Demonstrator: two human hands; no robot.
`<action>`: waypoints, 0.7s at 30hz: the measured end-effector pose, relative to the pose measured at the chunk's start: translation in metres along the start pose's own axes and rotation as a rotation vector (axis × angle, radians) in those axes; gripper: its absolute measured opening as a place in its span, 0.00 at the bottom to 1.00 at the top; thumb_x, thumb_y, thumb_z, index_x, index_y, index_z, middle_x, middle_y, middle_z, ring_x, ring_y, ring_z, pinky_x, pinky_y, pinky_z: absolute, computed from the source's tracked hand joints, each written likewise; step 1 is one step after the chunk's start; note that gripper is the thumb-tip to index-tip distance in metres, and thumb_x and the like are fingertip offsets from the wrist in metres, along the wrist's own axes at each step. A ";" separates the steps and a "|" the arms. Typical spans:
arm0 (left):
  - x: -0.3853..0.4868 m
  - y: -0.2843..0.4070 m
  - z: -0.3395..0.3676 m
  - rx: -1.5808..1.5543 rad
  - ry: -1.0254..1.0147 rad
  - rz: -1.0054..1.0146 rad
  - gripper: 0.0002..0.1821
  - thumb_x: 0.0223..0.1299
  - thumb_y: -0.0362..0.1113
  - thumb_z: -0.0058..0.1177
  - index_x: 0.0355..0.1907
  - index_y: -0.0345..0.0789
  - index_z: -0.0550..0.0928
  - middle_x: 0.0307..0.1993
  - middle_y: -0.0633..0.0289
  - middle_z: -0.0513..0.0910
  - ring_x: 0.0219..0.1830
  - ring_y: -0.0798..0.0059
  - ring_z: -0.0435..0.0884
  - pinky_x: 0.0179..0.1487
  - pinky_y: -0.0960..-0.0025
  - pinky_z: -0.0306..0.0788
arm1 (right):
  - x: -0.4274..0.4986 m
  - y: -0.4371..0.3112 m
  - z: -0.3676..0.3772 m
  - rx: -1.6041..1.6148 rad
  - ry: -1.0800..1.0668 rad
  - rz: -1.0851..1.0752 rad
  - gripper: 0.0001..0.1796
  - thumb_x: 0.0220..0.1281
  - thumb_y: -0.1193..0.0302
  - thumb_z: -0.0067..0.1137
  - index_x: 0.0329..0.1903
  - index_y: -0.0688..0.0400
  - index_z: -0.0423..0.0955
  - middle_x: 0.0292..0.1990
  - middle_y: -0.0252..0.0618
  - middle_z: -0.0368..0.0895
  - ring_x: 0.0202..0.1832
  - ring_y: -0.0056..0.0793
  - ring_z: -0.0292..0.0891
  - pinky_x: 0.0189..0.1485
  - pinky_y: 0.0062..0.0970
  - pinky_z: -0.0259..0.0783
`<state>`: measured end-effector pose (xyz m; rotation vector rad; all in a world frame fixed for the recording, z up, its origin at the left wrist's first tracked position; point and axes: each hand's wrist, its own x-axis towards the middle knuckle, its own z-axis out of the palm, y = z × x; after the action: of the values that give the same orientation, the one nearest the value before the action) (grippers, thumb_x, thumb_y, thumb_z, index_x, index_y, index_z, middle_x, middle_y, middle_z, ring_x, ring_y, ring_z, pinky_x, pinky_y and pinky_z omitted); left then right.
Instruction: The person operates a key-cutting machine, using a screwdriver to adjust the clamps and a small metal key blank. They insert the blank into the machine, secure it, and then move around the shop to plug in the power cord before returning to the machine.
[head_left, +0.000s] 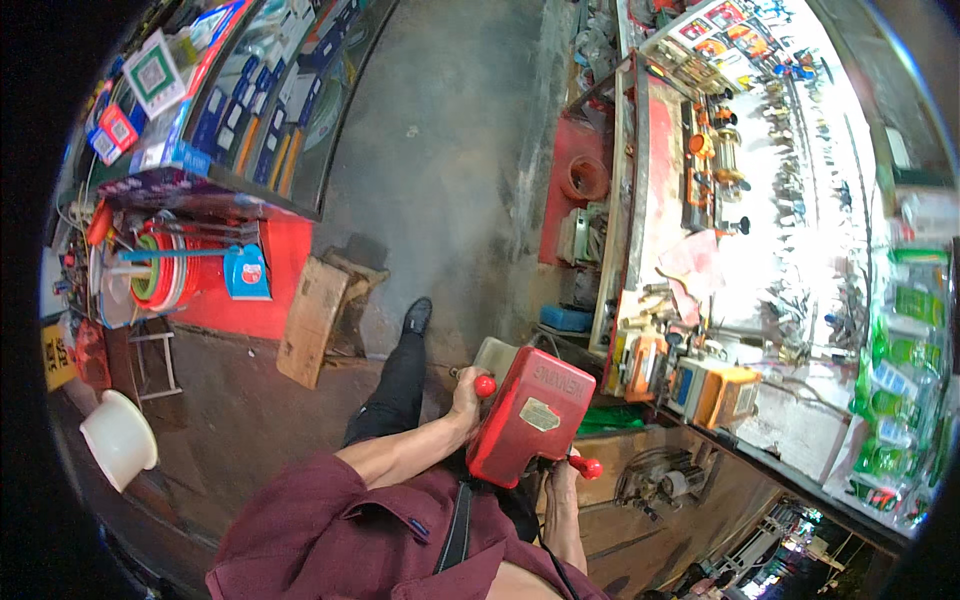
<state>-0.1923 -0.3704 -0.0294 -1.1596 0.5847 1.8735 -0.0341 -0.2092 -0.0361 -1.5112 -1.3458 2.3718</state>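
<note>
A red key-cutting machine, its cover bearing writing and a pale label, hangs in front of my torso between my two hands. My left hand grips the machine's side nearest the grey part, beside a red ball knob. On the opposite side, my right hand grips low by a second red knob, with its fingers largely hidden under the machine. A dark cord runs down from the machine past my right forearm. What the machine's underside touches is hidden.
A workbench with key blanks and small machines runs along the right. A wooden stool stands left of my leg. Farther left are a white bucket, a blue dustpan and a glass display case. Coiled wire lies at lower right.
</note>
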 end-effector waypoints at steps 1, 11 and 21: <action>0.003 0.025 0.009 0.024 0.055 0.080 0.18 0.61 0.54 0.54 0.40 0.41 0.79 0.34 0.57 0.79 0.39 0.62 0.82 0.49 0.58 0.78 | 0.015 -0.008 0.018 -0.015 -0.021 0.005 0.20 0.73 0.60 0.50 0.55 0.58 0.81 0.42 0.31 0.85 0.37 0.23 0.78 0.38 0.25 0.71; 0.050 0.239 0.146 0.129 -0.038 0.321 0.21 0.66 0.55 0.50 0.48 0.40 0.78 0.37 0.55 0.81 0.40 0.59 0.82 0.47 0.56 0.78 | 0.161 -0.120 0.184 -0.026 -0.129 -0.082 0.14 0.69 0.67 0.47 0.33 0.58 0.80 0.28 0.29 0.80 0.27 0.18 0.71 0.30 0.21 0.64; 0.203 0.387 0.333 0.178 -0.072 0.431 0.24 0.65 0.55 0.49 0.52 0.39 0.79 0.35 0.53 0.82 0.37 0.60 0.82 0.45 0.58 0.78 | 0.393 -0.267 0.299 -0.105 -0.094 -0.017 0.15 0.69 0.60 0.50 0.34 0.56 0.79 0.27 0.30 0.79 0.27 0.24 0.74 0.30 0.28 0.69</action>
<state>-0.7274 -0.2531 -0.0692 -0.8940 1.0004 2.1576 -0.5731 -0.0631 -0.0960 -1.4217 -1.5192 2.4261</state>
